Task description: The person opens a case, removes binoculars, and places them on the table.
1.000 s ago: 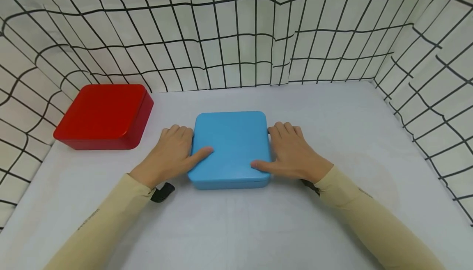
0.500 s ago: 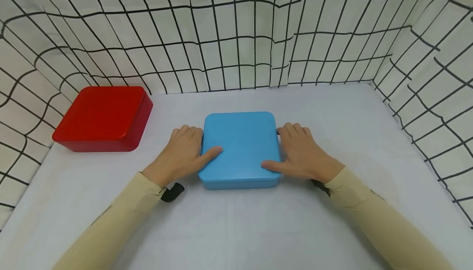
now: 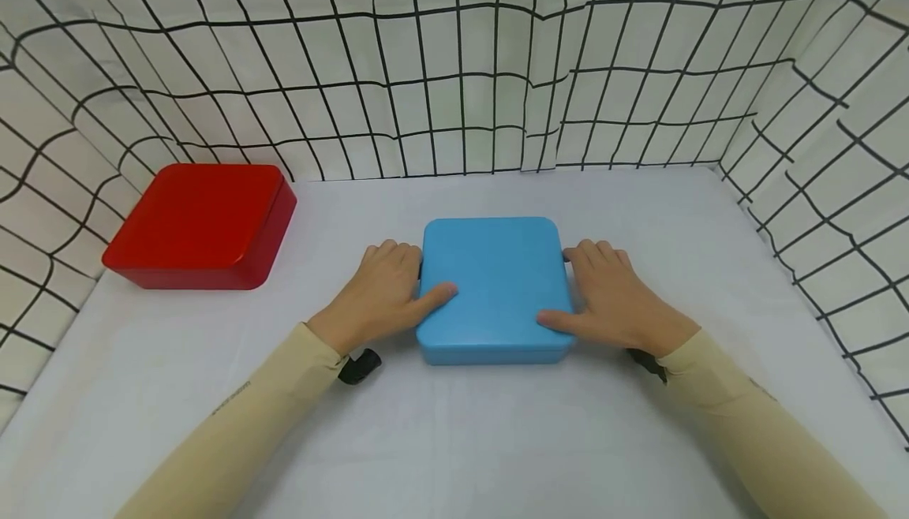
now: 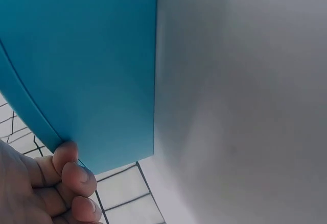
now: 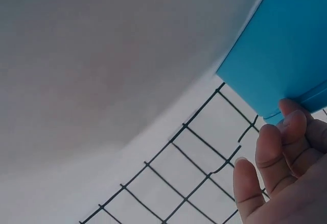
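Observation:
A light-blue lidded box [image 3: 490, 282] with rounded corners lies flat in the middle of the head view. On its left side my left hand [image 3: 383, 290] grips it, thumb on the lid and the other fingers at the side wall. My right hand [image 3: 614, 298] holds the opposite side in the same way, its thumb on the lid near the front right corner. In the left wrist view, curled fingertips [image 4: 79, 178] are right at the lid seam of the box [image 4: 102, 71]. The right wrist view has fingertips [image 5: 291, 124] at the box's far corner.
A red lidded box [image 3: 202, 227] stands at the back left of the white table [image 3: 454, 440], near the mesh. Black wire grid panels [image 3: 461, 77] enclose the table at the back, left and right. Dark wrist-worn devices [image 3: 360, 366] show below the sleeves.
The blue box has slid to the right across the table, with both hands keeping their places on its sides. The red box stays where it was.

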Tool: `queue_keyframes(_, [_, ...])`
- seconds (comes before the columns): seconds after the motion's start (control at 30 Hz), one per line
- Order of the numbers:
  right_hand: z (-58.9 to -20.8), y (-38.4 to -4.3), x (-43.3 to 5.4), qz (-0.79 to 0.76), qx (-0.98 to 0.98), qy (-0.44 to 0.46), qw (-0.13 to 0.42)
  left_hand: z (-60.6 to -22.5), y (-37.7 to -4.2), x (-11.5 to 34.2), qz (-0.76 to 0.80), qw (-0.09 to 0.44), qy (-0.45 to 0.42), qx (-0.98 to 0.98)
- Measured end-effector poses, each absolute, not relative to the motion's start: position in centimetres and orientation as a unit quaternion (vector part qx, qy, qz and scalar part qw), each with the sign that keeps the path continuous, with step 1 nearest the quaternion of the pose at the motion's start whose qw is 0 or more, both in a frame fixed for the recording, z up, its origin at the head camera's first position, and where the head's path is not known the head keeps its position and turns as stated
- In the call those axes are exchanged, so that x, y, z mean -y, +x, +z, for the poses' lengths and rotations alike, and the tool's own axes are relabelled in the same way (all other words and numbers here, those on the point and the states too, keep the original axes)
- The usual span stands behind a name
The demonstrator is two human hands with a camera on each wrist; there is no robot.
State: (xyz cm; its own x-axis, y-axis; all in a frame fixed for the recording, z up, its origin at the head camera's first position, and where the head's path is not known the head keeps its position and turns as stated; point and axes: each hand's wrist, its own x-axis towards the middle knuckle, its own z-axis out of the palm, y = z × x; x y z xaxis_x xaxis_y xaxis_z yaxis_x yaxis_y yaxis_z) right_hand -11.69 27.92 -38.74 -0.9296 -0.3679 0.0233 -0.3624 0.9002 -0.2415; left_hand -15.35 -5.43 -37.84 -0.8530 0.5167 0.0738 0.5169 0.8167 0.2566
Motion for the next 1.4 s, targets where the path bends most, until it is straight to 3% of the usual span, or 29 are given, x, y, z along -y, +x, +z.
queue_keyframes(1.4, [-38.3,-9.5,-34.5,-0.112,-0.981,-0.159,0.019,-38.5,-14.4,-1.0,-0.145,0.032,-0.318,0.936])
